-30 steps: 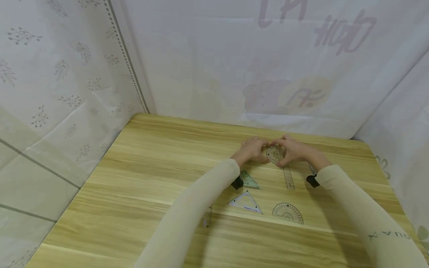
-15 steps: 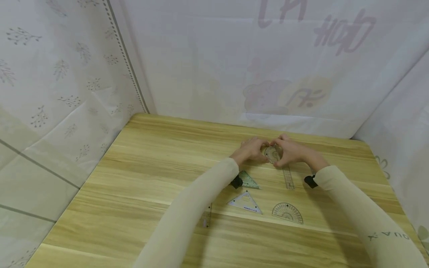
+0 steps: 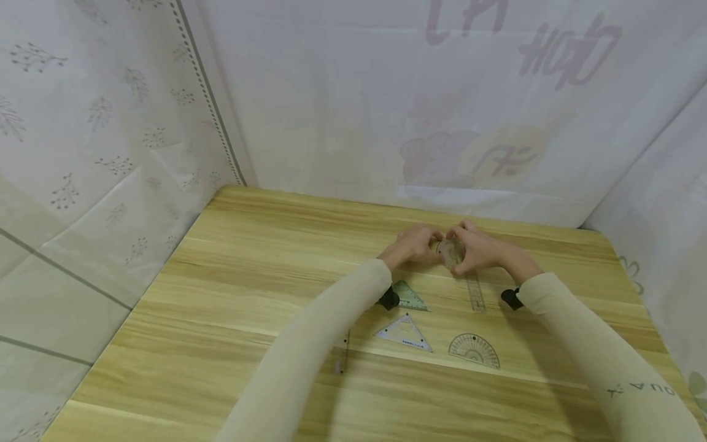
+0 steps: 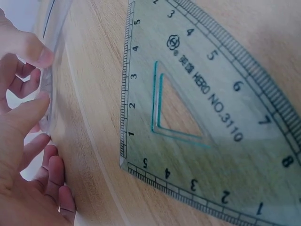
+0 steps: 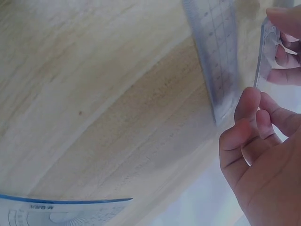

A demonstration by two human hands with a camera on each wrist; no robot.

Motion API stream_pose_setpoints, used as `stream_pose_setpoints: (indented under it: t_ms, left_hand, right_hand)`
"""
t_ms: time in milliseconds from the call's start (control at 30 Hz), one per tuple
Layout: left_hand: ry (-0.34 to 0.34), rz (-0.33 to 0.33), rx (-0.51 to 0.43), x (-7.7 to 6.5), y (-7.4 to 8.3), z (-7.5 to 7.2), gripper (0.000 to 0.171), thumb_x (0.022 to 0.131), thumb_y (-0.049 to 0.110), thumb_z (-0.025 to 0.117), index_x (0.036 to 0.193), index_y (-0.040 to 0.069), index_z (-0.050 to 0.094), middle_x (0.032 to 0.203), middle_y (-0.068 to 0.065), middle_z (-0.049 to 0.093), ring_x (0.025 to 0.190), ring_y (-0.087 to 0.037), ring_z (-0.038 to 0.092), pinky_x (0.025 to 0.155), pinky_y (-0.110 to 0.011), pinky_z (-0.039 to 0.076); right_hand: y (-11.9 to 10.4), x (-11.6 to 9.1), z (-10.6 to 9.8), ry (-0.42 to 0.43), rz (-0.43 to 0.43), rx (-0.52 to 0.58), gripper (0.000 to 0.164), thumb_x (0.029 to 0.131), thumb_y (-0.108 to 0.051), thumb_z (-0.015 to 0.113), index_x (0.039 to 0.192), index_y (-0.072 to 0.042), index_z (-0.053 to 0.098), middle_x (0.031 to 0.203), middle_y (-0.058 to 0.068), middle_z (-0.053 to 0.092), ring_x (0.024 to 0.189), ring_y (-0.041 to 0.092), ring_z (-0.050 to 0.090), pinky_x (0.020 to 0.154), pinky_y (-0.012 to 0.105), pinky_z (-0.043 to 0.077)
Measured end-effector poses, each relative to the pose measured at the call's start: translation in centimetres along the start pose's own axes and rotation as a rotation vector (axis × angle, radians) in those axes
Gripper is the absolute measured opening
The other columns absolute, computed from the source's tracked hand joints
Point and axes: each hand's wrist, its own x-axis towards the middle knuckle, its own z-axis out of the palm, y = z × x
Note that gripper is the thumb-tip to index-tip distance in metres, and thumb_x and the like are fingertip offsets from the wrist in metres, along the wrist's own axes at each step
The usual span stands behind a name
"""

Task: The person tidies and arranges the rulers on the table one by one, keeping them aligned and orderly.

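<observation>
Near the far side of the table, both hands hold a small clear protractor between them. My left hand pinches its left end; in the left wrist view the thumb lies against the clear plastic. From the other side, my right hand pinches the protractor with thumb and fingertips, seen edge-on in the right wrist view. Below the right hand a clear ruler lies flat, its upper end hidden by that hand. A green set square rests near the left wrist.
Closer to the front lie a clear set square and another protractor. A narrow ruler is partly hidden by the left sleeve. In the right wrist view, a blue-edged clear drawing tool lies low left. Curtains enclose the wooden table.
The held protractor has shifted slightly left and tilted, so its face shows differently. My right hand has moved a little left with it. The tools on the table stay put.
</observation>
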Motion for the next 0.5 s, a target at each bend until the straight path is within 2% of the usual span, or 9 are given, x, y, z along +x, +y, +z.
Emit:
stream_pose_setpoints:
  t_ms: [167,267,367,500]
  left_hand:
    - [0.009,0.007,-0.08,0.0,-0.3,0.0,0.04,0.096,0.033,0.074,0.129,0.013,0.066,0.116,0.001,0.064,0.105,-0.014,0.057,0.092,-0.039,0.044]
    - [0.01,0.016,-0.192,-0.2,-0.4,-0.2,0.034,0.097,0.026,0.073,0.124,0.007,0.067,0.11,0.0,0.063,0.1,-0.013,0.057,0.089,-0.028,0.045]
    - [0.022,0.02,-0.33,-0.4,-0.5,-0.4,0.029,0.097,0.019,0.073,0.119,0.002,0.068,0.105,-0.002,0.063,0.094,-0.012,0.058,0.08,-0.019,0.046]
    - [0.053,0.024,-0.462,-0.3,-0.8,-0.3,0.023,0.097,0.014,0.072,0.113,-0.002,0.07,0.1,-0.005,0.065,0.086,-0.012,0.058,0.072,-0.019,0.048]
  right_hand:
    - [-0.4,-0.3,-0.3,-0.005,0.01,0.05,0.071,0.078,-0.015,0.085,0.133,0.007,0.044,0.123,0.023,0.03,0.082,0.023,0.05,0.071,0.039,0.048]
    - [-0.8,-0.5,-0.5,-0.012,0.027,0.076,0.073,0.079,-0.011,0.084,0.135,0.007,0.041,0.125,0.023,0.028,0.081,0.023,0.051,0.07,0.039,0.048]
    - [-1.2,-0.6,-0.6,-0.017,0.05,0.099,0.075,0.081,-0.008,0.082,0.138,0.008,0.038,0.127,0.023,0.026,0.081,0.022,0.052,0.069,0.038,0.049]
    - [-1.5,-0.7,-0.7,-0.008,0.055,0.106,0.078,0.081,-0.01,0.082,0.141,0.008,0.035,0.129,0.024,0.025,0.079,0.021,0.051,0.066,0.036,0.049]
